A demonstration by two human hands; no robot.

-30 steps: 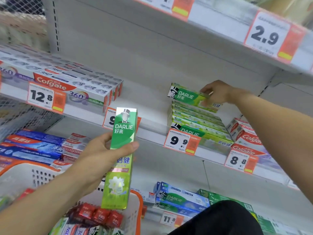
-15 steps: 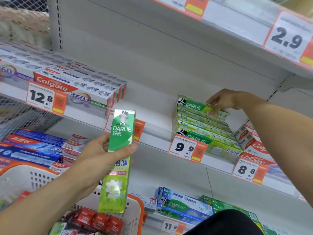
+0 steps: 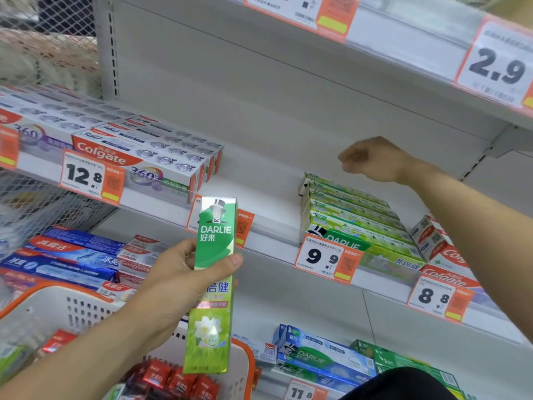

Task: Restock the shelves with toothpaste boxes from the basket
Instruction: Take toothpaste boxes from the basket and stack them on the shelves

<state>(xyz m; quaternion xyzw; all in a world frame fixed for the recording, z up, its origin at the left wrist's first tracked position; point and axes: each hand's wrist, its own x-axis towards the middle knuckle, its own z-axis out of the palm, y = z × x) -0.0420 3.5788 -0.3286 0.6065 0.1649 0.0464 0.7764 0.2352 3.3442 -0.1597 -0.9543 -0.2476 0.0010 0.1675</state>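
My left hand [image 3: 184, 272] grips a green Darlie toothpaste box [image 3: 212, 287] upright in front of the middle shelf [image 3: 268, 249], above the basket [image 3: 54, 307]. A stack of the same green Darlie boxes [image 3: 354, 215] lies on that shelf behind the 9.9 price tag. My right hand [image 3: 372, 160] hovers just above the stack, blurred, fingers loosely curled and holding nothing. The white basket with an orange rim holds red boxes [image 3: 178, 379] and other packs at the bottom left.
Colgate 360 boxes [image 3: 150, 157] fill the shelf's left part; a bare gap lies between them and the Darlie stack. Red Colgate boxes [image 3: 441, 246] sit right of the stack. Lower shelves carry blue [image 3: 66, 258] and green-blue boxes [image 3: 326, 356]. An upper shelf edge [image 3: 403, 44] overhangs.
My right hand has let go of the top Darlie box and lifted off the stack to the left. My left hand keeps holding its box, nearly still.
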